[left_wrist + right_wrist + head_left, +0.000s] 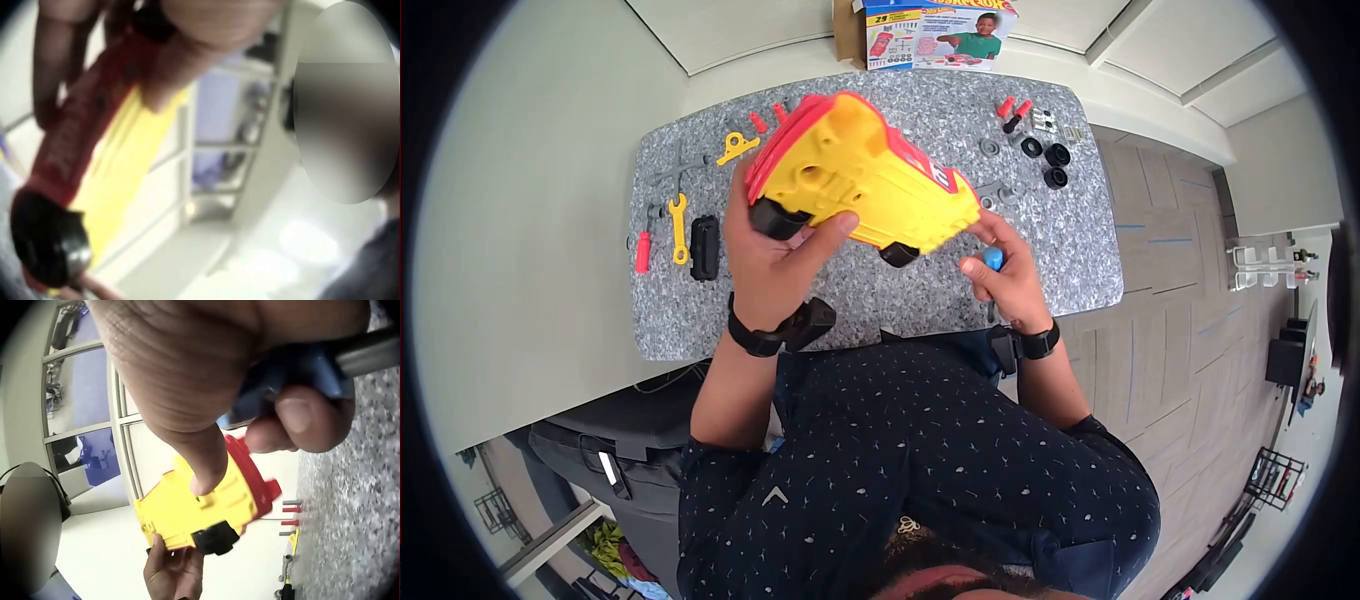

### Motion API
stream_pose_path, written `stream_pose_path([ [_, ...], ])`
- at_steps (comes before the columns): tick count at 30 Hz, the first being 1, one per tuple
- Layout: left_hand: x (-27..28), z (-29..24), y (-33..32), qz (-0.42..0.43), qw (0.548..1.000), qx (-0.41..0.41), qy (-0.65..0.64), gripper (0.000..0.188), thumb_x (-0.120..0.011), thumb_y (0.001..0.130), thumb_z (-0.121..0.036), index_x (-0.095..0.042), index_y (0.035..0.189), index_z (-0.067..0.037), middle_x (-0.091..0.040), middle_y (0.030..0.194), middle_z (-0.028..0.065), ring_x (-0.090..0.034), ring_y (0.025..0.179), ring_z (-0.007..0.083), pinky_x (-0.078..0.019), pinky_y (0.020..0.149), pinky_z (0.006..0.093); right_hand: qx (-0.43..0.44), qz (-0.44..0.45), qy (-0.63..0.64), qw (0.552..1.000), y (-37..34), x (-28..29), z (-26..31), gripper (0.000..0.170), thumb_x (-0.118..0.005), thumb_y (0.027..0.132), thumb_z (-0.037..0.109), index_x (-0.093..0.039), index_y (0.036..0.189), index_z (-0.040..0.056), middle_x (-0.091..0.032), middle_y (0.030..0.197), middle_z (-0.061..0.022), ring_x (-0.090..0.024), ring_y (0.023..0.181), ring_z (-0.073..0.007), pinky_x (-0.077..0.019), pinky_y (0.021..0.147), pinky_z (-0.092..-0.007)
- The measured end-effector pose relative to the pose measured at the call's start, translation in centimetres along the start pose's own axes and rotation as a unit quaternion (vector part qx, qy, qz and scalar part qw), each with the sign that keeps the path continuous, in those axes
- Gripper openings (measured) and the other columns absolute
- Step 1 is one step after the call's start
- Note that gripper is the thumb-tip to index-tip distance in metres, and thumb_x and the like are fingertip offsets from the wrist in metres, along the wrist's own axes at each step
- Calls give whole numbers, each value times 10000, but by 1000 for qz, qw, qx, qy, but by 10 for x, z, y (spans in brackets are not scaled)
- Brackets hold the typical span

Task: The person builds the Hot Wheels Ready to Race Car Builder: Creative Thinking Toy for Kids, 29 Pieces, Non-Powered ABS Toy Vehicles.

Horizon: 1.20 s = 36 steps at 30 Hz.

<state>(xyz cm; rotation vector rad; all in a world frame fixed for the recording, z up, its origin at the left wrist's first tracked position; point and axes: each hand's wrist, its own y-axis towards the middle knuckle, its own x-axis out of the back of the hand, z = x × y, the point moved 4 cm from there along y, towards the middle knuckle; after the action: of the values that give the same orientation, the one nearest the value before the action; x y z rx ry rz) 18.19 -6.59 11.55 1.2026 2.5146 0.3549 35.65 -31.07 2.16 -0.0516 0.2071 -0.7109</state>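
Observation:
A toy car [870, 185] with a yellow underside, red body and black wheels is held up over the table, its underside turned toward the head camera. My left hand [772, 255] grips one end of it, thumb across the yellow underside beside a black wheel [778, 219]. A second wheel [899, 254] shows along the same side. My right hand [1012, 275] is at the car's other end, fingers curled round a blue-handled screwdriver [300, 375]. Its grey shaft [369, 353] points away from the car; the tip is out of the right wrist view.
On the speckled table [880, 310] lie a yellow wrench [679, 230], a black part [705, 248], a red-handled tool [643, 252] and a yellow bracket [737, 147] at left. Loose black wheels [1056, 156] and red pieces [1006, 106] lie at right. A toy box [930, 35] stands behind.

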Motion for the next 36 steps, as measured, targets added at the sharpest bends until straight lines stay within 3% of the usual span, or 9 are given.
stream_pose_path([
  [3, 10, 20, -14, -21, 998, 41, -47, 784, -931, 865, 56, -520, 1531, -2, -699, 1434, 133, -738, 1251, 215, -619, 1057, 383, -7, 10, 82, 997, 4, -3, -5, 646, -851, 993, 34, -582, 1581, 33, -783, 1257, -112, -688, 683, -77, -419, 484, -197],
  [7, 25, 46, -33, -20, 996, 80, -21, 713, -972, 840, 11, -605, 1451, -7, -740, 1340, 98, -732, 1216, 178, -613, 1027, 354, 43, 3, 2, 999, 12, 4, 1, 557, -838, 974, -39, -626, 1488, -8, -797, 1212, -117, -781, 782, -115, -432, 494, -198],
  [10, 41, 57, -42, 31, 994, 81, 63, 682, -960, 840, 7, -633, 1439, -15, -751, 1309, 94, -731, 1214, 187, -600, 1050, 362, 42, 18, -116, 992, 14, 16, 14, 512, -848, 954, -58, -667, 1430, 5, -794, 1251, -115, -799, 935, -139, -546, 634, -222],
  [13, 44, 64, -54, 101, 972, 80, 197, 629, -935, 841, -1, -668, 1410, -13, -753, 1320, 113, -739, 1211, 225, -590, 1065, 377, 169, 38, -220, 960, 20, 20, 20, 487, -867, 922, -67, -715, 1377, 22, -792, 1285, -98, -774, 1096, -156, -608, 866, -275],
  [16, 35, 66, -60, 149, 946, 69, 278, 558, -939, 835, -69, -717, 1345, -28, -766, 1271, 127, -755, 1176, 273, -587, 1029, 386, 136, 42, -237, 961, 23, 23, 16, 465, -887, 890, -72, -754, 1324, 29, -796, 1295, -79, -745, 1190, -166, -586, 1023, -321],
  [25, 36, 85, -69, 163, 939, 51, 299, 467, -919, 846, -111, -757, 1276, -31, -788, 1215, 160, -780, 1107, 340, -594, 975, 404, 85, 52, -245, 964, 23, 31, 1, 495, -901, 861, -81, -764, 1325, 23, -799, 1287, -75, -748, 1178, -168, -584, 1008, -310],
  [31, 35, 87, -73, 162, 935, 73, 308, 381, -863, 858, -83, -739, 1216, -38, -800, 1184, 159, -773, 1101, 380, -604, 943, 432, 15, 59, -274, 960, 17, 56, 38, 515, -938, 856, 18, -772, 1342, 60, -803, 1279, -32, -736, 1021, -135, -585, 899, -299],
  [32, 35, 87, -74, 160, 934, 68, 311, 380, -860, 860, -83, -738, 1217, -40, -799, 1186, 161, -772, 1100, 382, -604, 943, 433, 56, 32, -316, 946, 21, 72, 40, 464, -870, 914, 22, -752, 1363, 34, -789, 1258, -41, -662, 861, -57, -554, 775, -268],
  [36, 35, 87, -76, 160, 933, 70, 316, 386, -856, 864, -82, -734, 1227, -45, -798, 1193, 164, -772, 1100, 384, -603, 946, 433, 91, -128, -488, 859, 40, 138, 40, 430, -862, 922, 63, -770, 1342, 61, -793, 1225, -121, -742, 975, -217, -584, 862, -369],
])
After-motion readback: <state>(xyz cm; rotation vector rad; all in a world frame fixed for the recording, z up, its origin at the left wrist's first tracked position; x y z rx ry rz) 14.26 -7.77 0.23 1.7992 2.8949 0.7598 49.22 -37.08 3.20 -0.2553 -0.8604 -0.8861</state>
